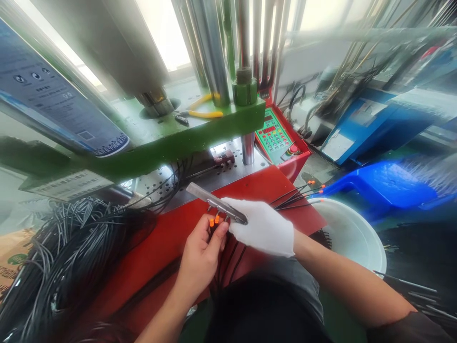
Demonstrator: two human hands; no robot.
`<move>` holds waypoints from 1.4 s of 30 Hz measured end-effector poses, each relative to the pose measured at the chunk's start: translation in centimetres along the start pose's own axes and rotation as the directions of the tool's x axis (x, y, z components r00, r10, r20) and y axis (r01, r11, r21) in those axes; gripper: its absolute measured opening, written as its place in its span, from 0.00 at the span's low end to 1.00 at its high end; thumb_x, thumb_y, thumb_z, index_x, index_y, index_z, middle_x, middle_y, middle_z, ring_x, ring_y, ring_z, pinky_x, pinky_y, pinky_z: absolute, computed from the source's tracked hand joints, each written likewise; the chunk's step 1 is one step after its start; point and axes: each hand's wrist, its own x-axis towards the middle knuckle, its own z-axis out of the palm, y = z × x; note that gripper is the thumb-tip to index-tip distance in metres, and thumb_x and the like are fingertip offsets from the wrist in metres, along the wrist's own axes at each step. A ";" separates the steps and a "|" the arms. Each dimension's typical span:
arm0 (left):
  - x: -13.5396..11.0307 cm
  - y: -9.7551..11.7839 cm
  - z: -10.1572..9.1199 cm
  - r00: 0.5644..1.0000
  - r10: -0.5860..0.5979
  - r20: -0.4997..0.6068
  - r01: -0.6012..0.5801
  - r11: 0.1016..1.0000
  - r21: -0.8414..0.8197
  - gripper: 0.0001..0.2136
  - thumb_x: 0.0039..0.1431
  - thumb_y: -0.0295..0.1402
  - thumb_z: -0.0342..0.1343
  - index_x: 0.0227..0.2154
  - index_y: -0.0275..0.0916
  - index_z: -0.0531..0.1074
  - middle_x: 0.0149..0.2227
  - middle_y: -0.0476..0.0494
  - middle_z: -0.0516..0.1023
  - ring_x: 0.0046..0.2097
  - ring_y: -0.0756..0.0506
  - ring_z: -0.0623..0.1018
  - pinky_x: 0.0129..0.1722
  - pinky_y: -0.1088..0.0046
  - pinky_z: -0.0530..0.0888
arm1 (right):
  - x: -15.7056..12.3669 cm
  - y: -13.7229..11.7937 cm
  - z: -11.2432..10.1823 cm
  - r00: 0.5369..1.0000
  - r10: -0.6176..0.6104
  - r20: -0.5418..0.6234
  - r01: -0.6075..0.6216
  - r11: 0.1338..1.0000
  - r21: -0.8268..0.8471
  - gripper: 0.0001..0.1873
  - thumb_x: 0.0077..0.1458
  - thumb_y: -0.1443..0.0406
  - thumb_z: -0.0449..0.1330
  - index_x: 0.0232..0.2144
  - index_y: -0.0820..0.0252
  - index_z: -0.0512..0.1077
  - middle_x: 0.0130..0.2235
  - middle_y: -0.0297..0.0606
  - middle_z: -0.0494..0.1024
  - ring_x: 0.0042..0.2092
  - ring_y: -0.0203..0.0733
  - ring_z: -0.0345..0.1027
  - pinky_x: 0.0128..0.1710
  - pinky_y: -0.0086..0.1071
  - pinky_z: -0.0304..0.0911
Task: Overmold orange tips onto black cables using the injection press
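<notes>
Red tabletop (pixel 267 186) holds orange-tipped cables (pixel 286 202) jutting toward a white tub (pixel 357 238).

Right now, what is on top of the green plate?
Yellow-handled pliers lie there, a metal post rises near them, and a blue can stands at left. The surface behind the can is covered.

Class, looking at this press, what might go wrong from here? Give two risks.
The bare left hand holds orange-tipped cables close to the studded metal bar, so skin might get scraped.
The yellow-handled pliers lie near the edge of the green press plate and might be knocked off.
</notes>
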 end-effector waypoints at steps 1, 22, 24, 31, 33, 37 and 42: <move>0.1 0.0 -0.1 1.000 -0.004 0.007 0.004 1.000 -0.006 0.12 0.64 0.42 0.49 0.32 0.38 0.62 0.24 0.53 0.63 0.26 0.53 0.63 0.26 0.78 0.62 | 0.0 0.0 -0.2 1.000 0.022 0.020 -0.023 0.999 0.039 0.11 0.52 0.68 0.54 0.39 0.55 0.70 0.33 0.28 0.73 0.34 0.32 0.64 0.36 0.25 0.60; -0.4 -0.8 -1.6 0.999 0.033 0.043 -0.033 0.999 0.014 0.10 0.64 0.41 0.51 0.35 0.39 0.65 0.25 0.53 0.62 0.27 0.54 0.62 0.27 0.78 0.60 | 0.0 -0.2 -1.3 0.955 0.172 0.241 -0.244 0.918 0.311 0.24 0.54 0.62 0.61 0.54 0.51 0.67 0.25 0.25 0.66 0.23 0.26 0.56 0.21 0.20 0.54; -0.3 -0.6 -1.6 0.998 0.048 0.036 -0.049 0.998 0.029 0.10 0.63 0.41 0.51 0.34 0.38 0.65 0.24 0.53 0.62 0.27 0.54 0.62 0.27 0.78 0.59 | 0.1 -0.1 -1.2 0.957 0.154 0.245 -0.231 0.917 0.324 0.24 0.54 0.62 0.61 0.54 0.52 0.67 0.26 0.25 0.67 0.23 0.26 0.55 0.22 0.20 0.56; -0.3 0.1 -0.9 0.996 0.050 -0.078 -0.033 0.976 0.214 0.10 0.62 0.41 0.52 0.34 0.39 0.67 0.28 0.52 0.68 0.30 0.52 0.65 0.31 0.77 0.62 | -0.1 0.7 0.0 0.993 0.097 0.065 -0.107 0.981 0.163 0.27 0.53 0.62 0.60 0.56 0.47 0.65 0.43 0.28 0.75 0.40 0.36 0.68 0.45 0.29 0.64; -0.2 0.3 -0.5 0.992 0.061 -0.115 -0.028 0.964 0.263 0.10 0.62 0.41 0.52 0.33 0.39 0.66 0.28 0.52 0.68 0.29 0.52 0.64 0.29 0.77 0.62 | -0.2 0.8 0.3 0.996 0.094 -0.003 -0.094 0.994 0.063 0.29 0.53 0.62 0.60 0.58 0.46 0.63 0.47 0.29 0.74 0.45 0.39 0.69 0.50 0.32 0.62; 0.0 0.5 -0.1 0.992 0.081 -0.099 -0.052 0.962 0.268 0.10 0.62 0.41 0.52 0.33 0.39 0.66 0.26 0.52 0.67 0.28 0.51 0.65 0.29 0.77 0.62 | -0.2 0.8 -0.2 0.993 0.114 0.044 -0.118 0.988 0.097 0.29 0.53 0.62 0.61 0.58 0.50 0.64 0.49 0.32 0.74 0.48 0.41 0.68 0.53 0.33 0.61; 0.1 0.0 -1.4 1.000 -0.010 0.027 0.008 0.995 0.104 0.14 0.66 0.44 0.42 0.42 0.40 0.66 0.25 0.51 0.66 0.25 0.51 0.64 0.26 0.76 0.63 | -0.2 1.1 -1.9 0.926 0.245 0.287 -0.313 0.923 0.224 0.29 0.53 0.57 0.60 0.57 0.47 0.63 0.27 0.27 0.68 0.23 0.30 0.59 0.20 0.24 0.60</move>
